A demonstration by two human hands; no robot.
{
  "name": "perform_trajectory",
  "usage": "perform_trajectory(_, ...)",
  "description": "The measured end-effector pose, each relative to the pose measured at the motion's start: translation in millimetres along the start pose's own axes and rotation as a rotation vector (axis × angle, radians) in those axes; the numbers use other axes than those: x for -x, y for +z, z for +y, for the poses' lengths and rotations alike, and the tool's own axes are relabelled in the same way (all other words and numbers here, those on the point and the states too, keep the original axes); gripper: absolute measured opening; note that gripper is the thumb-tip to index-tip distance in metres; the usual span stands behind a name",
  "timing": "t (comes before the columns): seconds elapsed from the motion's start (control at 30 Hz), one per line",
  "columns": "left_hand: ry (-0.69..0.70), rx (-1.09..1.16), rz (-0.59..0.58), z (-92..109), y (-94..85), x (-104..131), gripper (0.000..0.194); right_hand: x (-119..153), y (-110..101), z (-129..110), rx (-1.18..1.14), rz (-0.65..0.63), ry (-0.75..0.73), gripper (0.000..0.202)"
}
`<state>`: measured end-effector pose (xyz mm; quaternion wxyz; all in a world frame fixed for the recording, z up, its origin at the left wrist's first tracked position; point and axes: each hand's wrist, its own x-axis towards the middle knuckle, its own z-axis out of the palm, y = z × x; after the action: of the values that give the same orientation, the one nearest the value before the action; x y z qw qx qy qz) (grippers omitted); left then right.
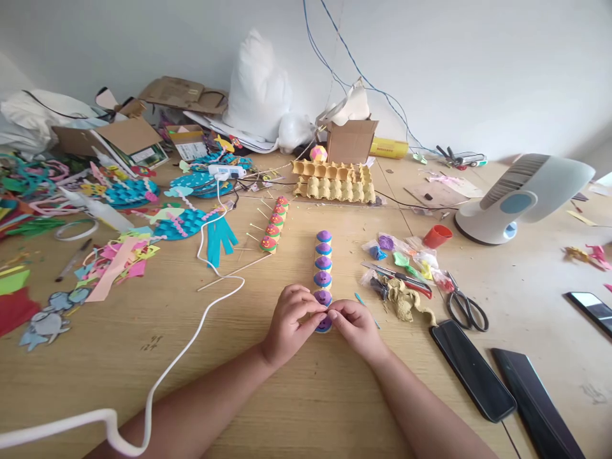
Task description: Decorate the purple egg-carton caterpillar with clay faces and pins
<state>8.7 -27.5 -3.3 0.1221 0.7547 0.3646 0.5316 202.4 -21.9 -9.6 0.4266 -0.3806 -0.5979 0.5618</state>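
Observation:
A strip of egg carton cups [324, 262], capped in purple and blue, lies lengthwise on the table in front of me. Above its near end my left hand [297, 319] and my right hand [354, 325] meet, thumbs and fingertips pinched together. Whatever sits between the fingertips is too small to make out. The cups under my fingers are partly hidden. Farther left stands a second egg carton strip [273, 226] in red and green, with thin pale sticks poking out of its left side.
A white cable [191, 338] crosses the table on the left. Coloured clay packets [401, 258], a cutter [406, 277], scissors [463, 306] and a phone [473, 370] lie right. Egg cartons [339, 188] and a white fan [521, 197] stand farther back; paper scraps [117, 264] lie left.

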Motion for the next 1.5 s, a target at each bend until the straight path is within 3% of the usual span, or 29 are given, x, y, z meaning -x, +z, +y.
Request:
perform_trajectory(1.27,0.026,-0.01,-0.005,0.9,1.0,2.6,0.014,0.8,3.7,-3.1,-0.084,0.016,0.034,0.043)
perform_trajectory(1.5,0.024,0.006,0.0,3.0,0.7,1.4,0.011,0.0,3.7,-5.6,0.031,-0.009,-0.023,0.043)
